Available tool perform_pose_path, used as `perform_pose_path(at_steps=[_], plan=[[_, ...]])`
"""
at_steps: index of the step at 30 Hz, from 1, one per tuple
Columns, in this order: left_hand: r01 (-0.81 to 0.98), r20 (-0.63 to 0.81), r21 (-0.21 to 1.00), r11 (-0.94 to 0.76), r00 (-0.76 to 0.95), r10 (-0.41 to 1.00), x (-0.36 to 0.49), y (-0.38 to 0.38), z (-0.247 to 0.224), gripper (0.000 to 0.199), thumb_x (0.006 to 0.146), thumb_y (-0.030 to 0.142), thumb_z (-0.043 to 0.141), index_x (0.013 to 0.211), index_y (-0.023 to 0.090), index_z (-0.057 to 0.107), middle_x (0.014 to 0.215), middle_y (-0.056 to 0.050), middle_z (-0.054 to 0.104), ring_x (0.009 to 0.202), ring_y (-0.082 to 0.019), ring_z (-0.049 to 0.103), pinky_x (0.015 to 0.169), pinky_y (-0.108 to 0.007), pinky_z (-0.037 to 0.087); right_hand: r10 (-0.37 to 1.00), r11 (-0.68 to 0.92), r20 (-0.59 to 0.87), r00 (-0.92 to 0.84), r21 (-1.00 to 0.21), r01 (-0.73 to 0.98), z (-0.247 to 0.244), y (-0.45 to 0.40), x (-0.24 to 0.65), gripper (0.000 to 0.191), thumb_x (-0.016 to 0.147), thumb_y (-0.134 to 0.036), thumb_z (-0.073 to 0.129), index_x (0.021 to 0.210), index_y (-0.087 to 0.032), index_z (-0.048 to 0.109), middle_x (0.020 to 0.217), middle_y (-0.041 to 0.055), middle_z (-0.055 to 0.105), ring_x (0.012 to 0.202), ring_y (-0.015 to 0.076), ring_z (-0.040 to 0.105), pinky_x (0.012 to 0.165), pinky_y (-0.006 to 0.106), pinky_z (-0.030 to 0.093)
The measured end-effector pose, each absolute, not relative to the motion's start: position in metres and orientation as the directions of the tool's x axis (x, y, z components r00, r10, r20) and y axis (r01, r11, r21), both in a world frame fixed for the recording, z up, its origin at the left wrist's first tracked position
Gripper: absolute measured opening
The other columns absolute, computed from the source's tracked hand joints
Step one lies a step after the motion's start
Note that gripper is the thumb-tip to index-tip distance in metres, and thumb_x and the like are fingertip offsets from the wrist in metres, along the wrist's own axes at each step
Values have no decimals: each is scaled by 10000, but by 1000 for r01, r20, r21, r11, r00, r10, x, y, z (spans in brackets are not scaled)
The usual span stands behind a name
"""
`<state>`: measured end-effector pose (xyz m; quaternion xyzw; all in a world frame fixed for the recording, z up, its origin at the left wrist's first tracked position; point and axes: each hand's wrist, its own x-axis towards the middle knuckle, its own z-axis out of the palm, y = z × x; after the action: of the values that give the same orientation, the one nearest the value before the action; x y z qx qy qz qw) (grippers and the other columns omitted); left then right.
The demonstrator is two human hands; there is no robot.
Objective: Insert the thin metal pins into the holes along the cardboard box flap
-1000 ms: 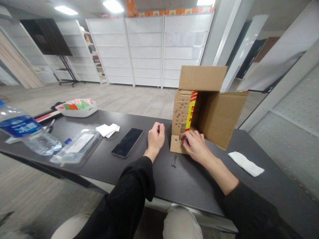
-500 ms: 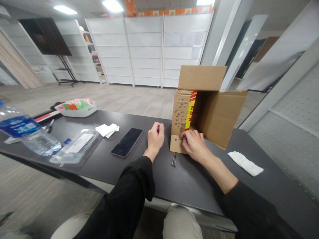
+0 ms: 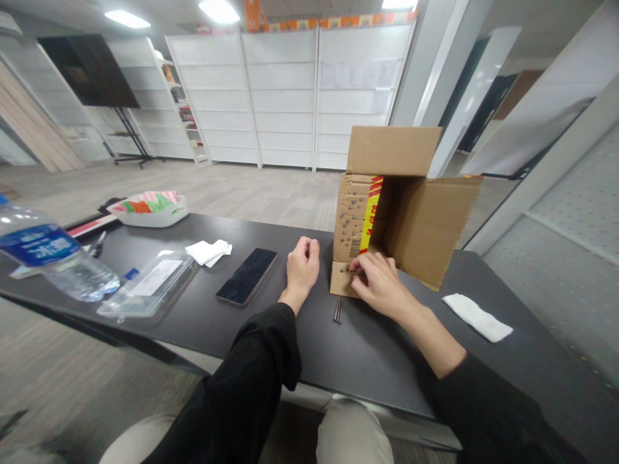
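Note:
An opened cardboard box point(image 3: 420, 225) stands on the dark table, its flaps spread. Several round metal heads dot its left face, and a few small holes or heads show on the lower flap. My right hand point(image 3: 380, 282) is closed with fingertips pinched against that lower flap; whatever they hold is too small to make out. My left hand point(image 3: 302, 265) rests on the table left of the box, fingers curled together, its contents hidden. A few metal screws or nails point(image 3: 337, 310) lie just below the flap.
Left of my left hand lies a phone point(image 3: 247, 277), then white tissues point(image 3: 209, 252), a clear plastic case point(image 3: 149, 283) and a water bottle point(image 3: 53, 251). A white basket point(image 3: 159, 217) stands behind them. At the right lies a folded white cloth point(image 3: 477, 317).
My right hand has shifted very slightly at the lower flap, its fingers still pinched. My left hand and the box stay in place.

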<state>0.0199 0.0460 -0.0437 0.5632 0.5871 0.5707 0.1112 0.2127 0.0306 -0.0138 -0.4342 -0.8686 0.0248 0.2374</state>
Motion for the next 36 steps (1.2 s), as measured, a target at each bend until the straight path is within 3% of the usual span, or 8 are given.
perform_pose_path(at_steps=[8,28,36], plan=[[535,511,796,-282,-345,787,20,46,-44,347,953,458,394,732,209,493,631,28,492,581,-115,434,597,-228,330,779,601,362,-512,-201,773,-17,34,216,133,788,-123,470,848,-213,547,921,54,638,877,236,511,748,360,280],[531,509,799,-283,-345,789,21,46,-42,345,950,456,389,726,209,475,624,29,479,581,-113,434,598,-225,336,624,738,594,-508,-234,633,-13,30,217,179,931,-215,510,934,-222,688,916,69,679,894,233,566,762,369,336],[535,513,795,-285,-343,787,21,45,-43,348,954,455,388,727,207,478,627,29,487,587,-113,439,599,-226,332,625,776,601,-498,-409,480,-10,26,214,207,953,-226,479,1058,-212,657,988,77,729,885,208,664,796,350,458]])
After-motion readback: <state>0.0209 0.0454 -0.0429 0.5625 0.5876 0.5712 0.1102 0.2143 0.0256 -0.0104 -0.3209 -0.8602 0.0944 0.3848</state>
